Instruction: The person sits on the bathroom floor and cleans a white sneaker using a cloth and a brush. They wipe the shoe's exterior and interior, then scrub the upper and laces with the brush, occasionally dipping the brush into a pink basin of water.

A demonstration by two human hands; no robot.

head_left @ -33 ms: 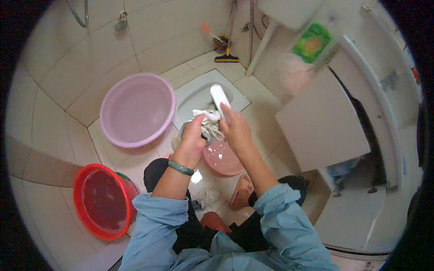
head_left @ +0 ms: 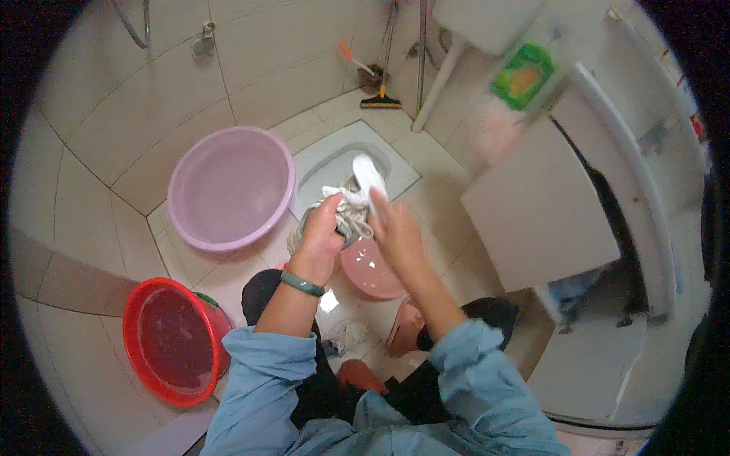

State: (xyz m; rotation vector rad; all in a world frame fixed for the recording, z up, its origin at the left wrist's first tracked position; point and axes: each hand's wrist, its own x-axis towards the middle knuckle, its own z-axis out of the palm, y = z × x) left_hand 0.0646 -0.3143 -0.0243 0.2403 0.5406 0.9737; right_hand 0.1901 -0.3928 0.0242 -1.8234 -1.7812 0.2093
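Observation:
My left hand (head_left: 319, 234) is wrapped round a grey-and-white shoe (head_left: 354, 222) with cord-like white laces hanging loose, over the far edge of a small pink basin (head_left: 370, 272). In my right hand (head_left: 397, 232) is a white brush (head_left: 367, 175), pressed close against the shoe's top. Its bristles are hidden, and the right fingers are slightly blurred. Water glints in the pink basin, which stands between my feet. Another white-and-grey bundle (head_left: 348, 334), perhaps a second shoe, lies on the wet floor nearer me.
A squat toilet (head_left: 313, 156) lies just beyond my hands. To the left are a large lilac basin (head_left: 176, 190) and a red bucket (head_left: 131, 319) of dark water. A floor squeegee (head_left: 380, 102) leans in the far corner. At right, a pale cabinet panel (head_left: 544, 216) juts out.
My right hand and the brush have shifted slightly toward me, down along the shoe. My left hand keeps its hold almost unmoved.

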